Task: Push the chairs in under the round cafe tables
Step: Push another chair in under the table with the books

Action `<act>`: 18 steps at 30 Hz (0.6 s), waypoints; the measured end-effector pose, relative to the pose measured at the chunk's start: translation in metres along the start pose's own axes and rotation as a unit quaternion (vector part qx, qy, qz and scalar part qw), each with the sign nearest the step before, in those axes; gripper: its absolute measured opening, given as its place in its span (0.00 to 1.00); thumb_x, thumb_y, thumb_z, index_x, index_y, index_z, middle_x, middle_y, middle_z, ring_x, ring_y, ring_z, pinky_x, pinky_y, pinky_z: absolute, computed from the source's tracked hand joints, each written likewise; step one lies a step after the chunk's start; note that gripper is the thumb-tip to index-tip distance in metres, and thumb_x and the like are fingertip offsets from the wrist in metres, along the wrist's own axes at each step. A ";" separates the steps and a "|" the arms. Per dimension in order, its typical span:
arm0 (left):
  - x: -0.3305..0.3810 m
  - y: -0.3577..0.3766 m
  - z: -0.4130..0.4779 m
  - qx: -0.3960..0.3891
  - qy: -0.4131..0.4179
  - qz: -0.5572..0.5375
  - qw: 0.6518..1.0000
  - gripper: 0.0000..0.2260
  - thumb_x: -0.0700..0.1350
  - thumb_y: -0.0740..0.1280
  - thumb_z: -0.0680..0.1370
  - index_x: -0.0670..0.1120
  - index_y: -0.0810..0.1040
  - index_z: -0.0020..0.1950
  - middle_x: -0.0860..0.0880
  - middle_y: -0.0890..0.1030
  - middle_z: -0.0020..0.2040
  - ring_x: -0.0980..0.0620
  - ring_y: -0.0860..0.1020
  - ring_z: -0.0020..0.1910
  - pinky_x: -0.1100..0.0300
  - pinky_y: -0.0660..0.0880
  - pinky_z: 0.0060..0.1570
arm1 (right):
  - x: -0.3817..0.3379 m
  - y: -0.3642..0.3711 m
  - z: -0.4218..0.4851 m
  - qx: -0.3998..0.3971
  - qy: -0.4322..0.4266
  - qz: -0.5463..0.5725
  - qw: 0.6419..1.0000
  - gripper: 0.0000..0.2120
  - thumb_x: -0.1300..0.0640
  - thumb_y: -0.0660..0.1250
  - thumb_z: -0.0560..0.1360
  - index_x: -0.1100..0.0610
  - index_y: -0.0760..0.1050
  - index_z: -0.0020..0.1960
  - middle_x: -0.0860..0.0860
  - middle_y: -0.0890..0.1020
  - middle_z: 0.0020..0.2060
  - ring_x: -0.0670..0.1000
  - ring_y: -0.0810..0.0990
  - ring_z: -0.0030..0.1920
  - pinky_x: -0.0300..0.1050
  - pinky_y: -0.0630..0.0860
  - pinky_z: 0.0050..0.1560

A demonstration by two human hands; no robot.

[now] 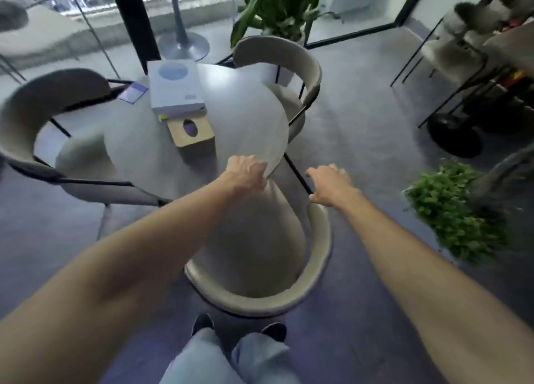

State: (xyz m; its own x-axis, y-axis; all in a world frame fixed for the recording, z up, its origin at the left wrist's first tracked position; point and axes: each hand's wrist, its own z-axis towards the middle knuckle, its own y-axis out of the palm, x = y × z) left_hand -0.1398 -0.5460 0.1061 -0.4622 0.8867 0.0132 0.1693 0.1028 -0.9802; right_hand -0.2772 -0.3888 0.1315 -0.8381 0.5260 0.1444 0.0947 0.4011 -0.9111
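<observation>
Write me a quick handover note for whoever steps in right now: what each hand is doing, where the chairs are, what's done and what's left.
Left hand: resting at the round table edge, gripping nothing.
Right hand: open, at the near chair arm end.
Near chair: seat mostly out from the table, not pushed in.
Left chair and far chair: seats partly under the table.
Left: push the near chair in, check the others.

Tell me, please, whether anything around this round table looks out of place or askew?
Mainly the nearest chair: its seat sticks out from under the round table, between the left hand and right hand. The left chair also sits out at an angle. The white box lies tidy; nothing looks spilled or damaged.
</observation>
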 end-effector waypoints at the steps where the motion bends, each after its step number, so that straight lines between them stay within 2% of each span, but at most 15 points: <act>1: -0.001 0.001 -0.008 0.003 -0.016 0.005 1.000 0.13 0.54 0.61 0.79 0.48 0.78 0.57 0.44 0.81 0.55 0.41 0.80 0.54 0.54 0.67 0.43 | -0.001 0.002 -0.004 0.003 -0.014 -0.004 1.000 0.25 0.48 0.71 0.72 0.51 0.72 0.67 0.55 0.77 0.63 0.59 0.72 0.66 0.53 0.70 0.63; 6: 0.005 0.007 -0.044 0.005 -0.072 0.018 0.997 0.12 0.52 0.62 0.78 0.48 0.78 0.56 0.45 0.81 0.55 0.41 0.81 0.52 0.55 0.68 0.42 | -0.003 0.016 -0.028 0.015 -0.058 -0.020 0.998 0.25 0.48 0.71 0.73 0.52 0.71 0.68 0.55 0.76 0.63 0.60 0.71 0.66 0.55 0.69 0.63; 13: 0.053 0.026 -0.107 -0.001 -0.128 -0.012 0.992 0.11 0.49 0.60 0.78 0.47 0.79 0.54 0.44 0.81 0.52 0.40 0.81 0.50 0.55 0.68 0.39 | 0.006 0.051 -0.051 0.003 -0.156 -0.070 0.985 0.27 0.47 0.70 0.74 0.52 0.69 0.70 0.55 0.76 0.64 0.60 0.71 0.66 0.56 0.70 0.63; 16: 0.083 0.057 -0.139 -0.040 -0.117 -0.019 0.992 0.12 0.51 0.60 0.79 0.47 0.76 0.55 0.44 0.79 0.53 0.41 0.81 0.51 0.54 0.70 0.38 | 0.012 0.072 -0.061 0.003 -0.212 -0.079 0.974 0.26 0.47 0.70 0.74 0.51 0.69 0.69 0.55 0.76 0.63 0.60 0.73 0.64 0.57 0.73 0.61; 18: 0.103 0.080 -0.159 -0.068 -0.129 -0.032 0.989 0.12 0.53 0.59 0.80 0.47 0.75 0.57 0.45 0.79 0.53 0.42 0.80 0.52 0.52 0.73 0.41 | 0.015 0.092 -0.072 -0.015 -0.248 -0.084 0.965 0.25 0.48 0.70 0.74 0.51 0.70 0.69 0.55 0.77 0.62 0.60 0.74 0.63 0.57 0.73 0.61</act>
State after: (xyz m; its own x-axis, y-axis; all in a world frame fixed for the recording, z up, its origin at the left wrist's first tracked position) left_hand -0.0358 -0.3750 0.0604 -0.6797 0.7335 0.0059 0.2396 0.2297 -0.9433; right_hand -0.2420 -0.2904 0.0777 -0.9963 0.0318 0.0795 -0.0549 0.4753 -0.8781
